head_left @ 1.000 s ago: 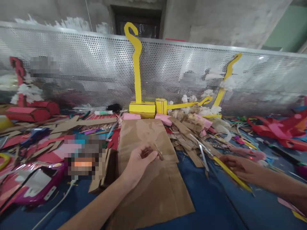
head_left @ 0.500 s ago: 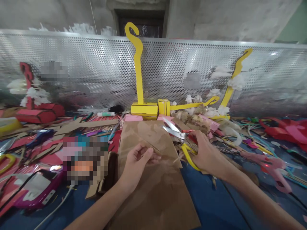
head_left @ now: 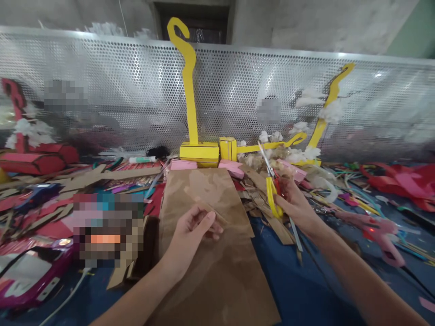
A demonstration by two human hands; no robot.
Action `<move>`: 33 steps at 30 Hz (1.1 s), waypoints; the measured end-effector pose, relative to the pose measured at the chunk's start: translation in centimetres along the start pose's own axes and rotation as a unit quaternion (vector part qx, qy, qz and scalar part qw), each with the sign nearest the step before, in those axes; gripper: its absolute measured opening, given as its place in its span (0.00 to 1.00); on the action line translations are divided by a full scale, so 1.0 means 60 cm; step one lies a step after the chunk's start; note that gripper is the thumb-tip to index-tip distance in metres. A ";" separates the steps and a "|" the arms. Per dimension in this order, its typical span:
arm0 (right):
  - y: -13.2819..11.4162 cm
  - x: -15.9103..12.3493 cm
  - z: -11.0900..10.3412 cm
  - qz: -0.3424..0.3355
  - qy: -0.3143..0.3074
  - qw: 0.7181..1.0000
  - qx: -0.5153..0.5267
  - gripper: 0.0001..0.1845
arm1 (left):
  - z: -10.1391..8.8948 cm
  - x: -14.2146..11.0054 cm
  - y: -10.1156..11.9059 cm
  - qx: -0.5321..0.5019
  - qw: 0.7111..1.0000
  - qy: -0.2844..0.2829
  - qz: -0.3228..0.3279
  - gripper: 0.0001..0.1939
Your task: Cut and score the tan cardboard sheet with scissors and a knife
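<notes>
My left hand [head_left: 199, 224] is over the brown cardboard sheet [head_left: 217, 276], its thumb and fingers closed on a narrow brown cardboard strip [head_left: 217, 215] that blends with the sheet. To the right, my right hand [head_left: 297, 201] grips scissors with yellow and red handles [head_left: 273, 199]. Their blades point up and away, close together. Behind the sheet stands a yellow paper-covered block with a tall hooked neck [head_left: 192, 104]. Beside it, a similar yellow piece [head_left: 227, 148] lies with its neck stretched right.
A pink glue gun [head_left: 377, 231] with a lit red light rests at right. Cardboard scraps [head_left: 258, 181] and red paper [head_left: 401, 181] litter the blue table. A purple device [head_left: 37, 278] with cords sits at left. A perforated metal panel [head_left: 136, 90] runs along the back.
My right hand has turned the scissors from pointing left to pointing upward, shifting them slightly right. The blades are closer together now. My left hand has barely moved and keeps the strip.
</notes>
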State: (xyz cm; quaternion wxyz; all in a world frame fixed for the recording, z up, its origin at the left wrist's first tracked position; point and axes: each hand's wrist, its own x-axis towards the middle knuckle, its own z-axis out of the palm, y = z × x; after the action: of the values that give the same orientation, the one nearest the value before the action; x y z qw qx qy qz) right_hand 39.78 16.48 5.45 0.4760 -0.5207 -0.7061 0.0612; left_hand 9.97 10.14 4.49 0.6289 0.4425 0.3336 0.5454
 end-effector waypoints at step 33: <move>-0.100 -0.079 0.014 -0.021 -0.189 0.973 -0.133 0.34 | -0.004 -0.004 0.037 0.089 0.986 0.027 0.138 0.03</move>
State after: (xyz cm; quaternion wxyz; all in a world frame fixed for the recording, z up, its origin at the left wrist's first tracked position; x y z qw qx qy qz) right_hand 35.12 10.39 5.60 0.2611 -0.5434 -0.7960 0.0537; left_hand 8.88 9.99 6.41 0.4960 0.5238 0.3336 0.6069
